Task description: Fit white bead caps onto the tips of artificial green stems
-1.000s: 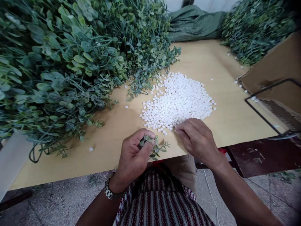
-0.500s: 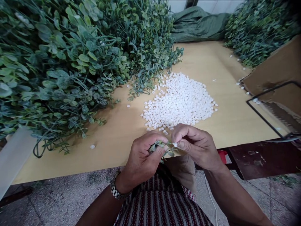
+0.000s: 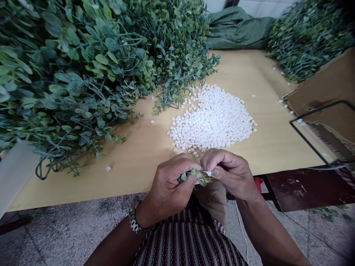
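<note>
My left hand [image 3: 169, 186] is closed round a small green leafy sprig [image 3: 195, 175] at the near edge of the wooden table [image 3: 138, 155]. My right hand [image 3: 230, 173] pinches a small white piece [image 3: 208, 173] between thumb and forefinger, held against the sprig's tip. The two hands touch each other just over the table edge. A heap of small white pieces [image 3: 212, 120] lies on the table directly beyond my hands. A metal watch [image 3: 134, 223] is on my left wrist.
A big pile of artificial green foliage [image 3: 83, 74] covers the table's left and back. More foliage [image 3: 307, 33] lies at the back right, beside a green cloth [image 3: 238, 29]. A cardboard box [image 3: 324, 88] with a black wire frame [image 3: 318, 125] stands at the right. A stray white piece [image 3: 108, 168] lies alone.
My right hand picked a white piece from the heap's near edge and brought it back to the sprig. My left hand lifted the sprig a little to the right, meeting it.
</note>
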The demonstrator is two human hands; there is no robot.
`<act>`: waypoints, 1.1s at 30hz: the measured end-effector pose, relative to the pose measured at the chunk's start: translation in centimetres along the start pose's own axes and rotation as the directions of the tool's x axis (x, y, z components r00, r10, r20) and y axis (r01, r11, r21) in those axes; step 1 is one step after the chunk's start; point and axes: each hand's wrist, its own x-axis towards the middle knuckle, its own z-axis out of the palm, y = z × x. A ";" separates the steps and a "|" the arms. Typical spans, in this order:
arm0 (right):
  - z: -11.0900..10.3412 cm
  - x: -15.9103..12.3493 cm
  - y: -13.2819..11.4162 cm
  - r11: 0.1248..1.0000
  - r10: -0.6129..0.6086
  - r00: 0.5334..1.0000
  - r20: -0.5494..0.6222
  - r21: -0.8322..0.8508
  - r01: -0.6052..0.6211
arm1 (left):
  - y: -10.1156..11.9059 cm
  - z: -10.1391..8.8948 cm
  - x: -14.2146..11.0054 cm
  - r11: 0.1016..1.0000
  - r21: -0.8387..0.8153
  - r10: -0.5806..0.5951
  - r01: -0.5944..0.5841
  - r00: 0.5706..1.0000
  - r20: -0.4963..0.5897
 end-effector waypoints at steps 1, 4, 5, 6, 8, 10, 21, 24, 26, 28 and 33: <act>0.0 0.0 0.0 1.000 0.002 1.000 0.002 0.006 -0.002 | 0.0 0.0 0.0 1.000 0.003 0.013 -0.013 1.000 -0.003; 0.0 -0.1 0.3 0.999 0.002 1.000 0.002 0.040 -0.002 | -0.1 0.1 -0.2 0.998 0.032 0.054 -0.054 0.999 -0.006; 0.0 -0.2 0.3 0.999 0.003 1.000 0.003 0.049 -0.003 | -0.1 0.1 -0.2 0.997 0.045 0.066 -0.066 0.998 -0.005; 0.0 -0.2 0.4 0.998 0.006 1.000 0.007 0.055 -0.006 | -0.1 0.2 -0.2 0.996 0.056 0.074 -0.073 0.997 -0.004; 0.0 -0.3 0.5 0.998 0.021 1.000 0.013 0.054 -0.022 | -0.2 0.2 -0.3 0.994 0.069 0.080 -0.080 0.997 0.000; 0.0 -0.3 0.6 0.998 0.036 0.999 0.009 0.045 -0.037 | -0.3 0.2 -0.2 0.995 0.067 0.081 -0.080 0.997 -0.002; -0.3 -0.3 0.8 0.981 0.077 0.994 0.075 0.171 -0.089 | -0.6 0.3 -0.1 0.992 -0.018 0.126 -0.126 0.992 -0.017; -0.3 -0.3 0.8 0.966 0.098 0.990 0.103 0.231 -0.120 | -0.7 0.4 -0.1 0.990 -0.063 0.124 -0.125 0.992 -0.018; -0.3 -0.3 0.8 0.959 0.111 0.988 0.105 0.250 -0.134 | -0.8 0.5 -0.1 0.990 -0.089 0.111 -0.112 0.994 -0.013; -0.3 -0.3 0.8 0.960 0.118 0.988 0.099 0.243 -0.139 | -0.8 0.5 -0.1 0.988 -0.103 0.111 -0.112 0.994 -0.015; -0.4 -0.4 0.8 0.976 0.109 0.990 0.088 0.180 -0.124 | -0.9 0.6 0.0 0.989 -0.097 0.113 -0.114 0.993 -0.020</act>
